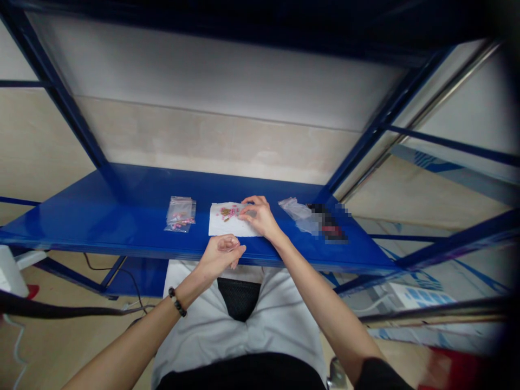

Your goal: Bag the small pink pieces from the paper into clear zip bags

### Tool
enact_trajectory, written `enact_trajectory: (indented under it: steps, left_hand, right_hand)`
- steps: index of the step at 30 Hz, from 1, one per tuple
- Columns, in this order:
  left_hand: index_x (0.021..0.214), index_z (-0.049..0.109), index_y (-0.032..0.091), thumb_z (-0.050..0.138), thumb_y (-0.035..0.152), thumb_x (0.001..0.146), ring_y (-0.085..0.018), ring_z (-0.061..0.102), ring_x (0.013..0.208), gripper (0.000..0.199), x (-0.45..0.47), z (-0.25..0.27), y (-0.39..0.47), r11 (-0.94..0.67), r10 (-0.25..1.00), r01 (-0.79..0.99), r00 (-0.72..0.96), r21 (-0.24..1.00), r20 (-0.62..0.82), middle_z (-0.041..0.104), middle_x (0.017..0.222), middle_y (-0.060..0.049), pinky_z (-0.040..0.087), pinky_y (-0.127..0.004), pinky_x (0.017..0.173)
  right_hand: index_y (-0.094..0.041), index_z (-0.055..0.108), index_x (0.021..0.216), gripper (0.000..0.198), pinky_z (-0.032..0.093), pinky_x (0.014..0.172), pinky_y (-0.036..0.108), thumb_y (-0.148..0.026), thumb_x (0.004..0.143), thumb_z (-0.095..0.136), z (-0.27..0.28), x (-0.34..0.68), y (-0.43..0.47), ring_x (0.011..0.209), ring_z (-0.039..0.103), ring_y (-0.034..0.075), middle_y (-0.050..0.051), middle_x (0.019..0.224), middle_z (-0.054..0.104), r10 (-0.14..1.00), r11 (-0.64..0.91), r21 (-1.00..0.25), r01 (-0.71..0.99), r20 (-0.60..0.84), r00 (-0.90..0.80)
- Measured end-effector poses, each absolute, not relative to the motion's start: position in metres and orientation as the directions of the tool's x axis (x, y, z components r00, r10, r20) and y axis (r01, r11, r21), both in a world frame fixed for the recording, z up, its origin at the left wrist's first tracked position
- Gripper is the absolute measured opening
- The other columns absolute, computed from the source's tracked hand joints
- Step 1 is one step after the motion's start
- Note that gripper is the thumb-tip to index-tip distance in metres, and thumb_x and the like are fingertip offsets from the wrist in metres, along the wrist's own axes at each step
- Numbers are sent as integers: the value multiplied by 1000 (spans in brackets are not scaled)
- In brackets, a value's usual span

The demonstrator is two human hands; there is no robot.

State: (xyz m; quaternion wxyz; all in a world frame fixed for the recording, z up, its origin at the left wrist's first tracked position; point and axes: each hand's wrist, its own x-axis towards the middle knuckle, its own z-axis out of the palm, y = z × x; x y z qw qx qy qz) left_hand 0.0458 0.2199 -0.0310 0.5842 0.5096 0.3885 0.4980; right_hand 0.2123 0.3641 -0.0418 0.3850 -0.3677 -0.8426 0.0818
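Currently, right hand (259,215): beside small pink-and-gold pieces (228,212) on white rectangular sheet (215,227); can't tell if holding.
Left hand (221,253): half-curled, hold unclear.

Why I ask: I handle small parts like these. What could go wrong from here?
The small pink and gold pieces lie loose on the white paper, so a brush from the right hand might scatter them. The left hand is by the paper's near edge and could nudge it, perhaps spilling pieces onto the blue tabletop. The clear bags at left hold pink bits; whether they're sealed can't be told, so a knock might spill those.
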Motion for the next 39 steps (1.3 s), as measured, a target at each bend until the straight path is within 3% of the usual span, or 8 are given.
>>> enact_trajectory:
  steps: [5,12,17,23,30,33,36,39]
  left_hand:
    - [63,50,16,73,38,77,-7,42,41,35,45,-30,219,-24,978,-168,203,986,58,49,45,4,30,-21,47]
    - [66,51,16,70,36,80,-7,43,42,32,43,-32,219,-45,972,-183,220,982,86,50,46,4,31,-21,48]
    - [65,50,16,72,37,78,-7,42,40,33,46,-33,218,-48,973,-181,212,982,87,50,44,4,31,-21,47]
    - [62,50,16,69,32,77,-8,43,40,29,45,-41,221,-84,970,-163,215,983,118,51,43,3,32,-22,47]
    - [55,49,17,69,29,74,-8,41,39,30,46,-39,220,-97,963,-129,239,987,126,48,41,3,29,-22,46]
    - [60,50,17,71,37,76,-8,41,39,33,46,-37,219,-88,964,-152,235,984,123,50,42,3,29,-22,47]
    - [64,50,17,74,44,74,-8,41,38,37,46,-37,218,-79,964,-164,237,983,117,50,42,4,29,-21,47]
    - [62,49,17,74,48,73,-8,41,37,42,46,-35,218,-75,970,-149,220,986,107,50,40,4,29,-20,45]
  right_hand:
    - [-24,73,77,5,36,92,44,-25,76,78,-47,210,363,109,47,27,4,109,65,699,703,-389,595,533,-478]
    - [-21,72,74,5,37,90,41,-21,76,77,-45,209,361,104,50,25,5,104,66,722,683,-453,573,535,-439]
    - [-21,72,77,4,37,94,41,-22,79,75,-9,202,335,99,56,22,4,98,67,716,698,-618,363,623,-316]
    - [-23,74,77,5,36,100,42,-27,79,76,26,192,270,109,54,23,4,107,66,642,723,-663,192,543,-541]
    - [-28,77,82,5,40,99,40,-29,83,72,11,192,260,108,57,22,3,106,68,634,701,-678,221,451,-628]
    - [-25,77,81,11,44,94,38,-30,85,68,5,194,293,99,62,22,5,98,71,698,682,-692,236,520,-493]
    - [-20,76,79,11,47,84,35,-26,83,68,-6,195,336,87,64,22,7,87,71,793,608,-685,402,544,-273]
    - [-21,76,78,7,45,83,35,-20,80,69,-24,195,366,85,64,21,6,86,72,821,552,-623,555,523,-229]
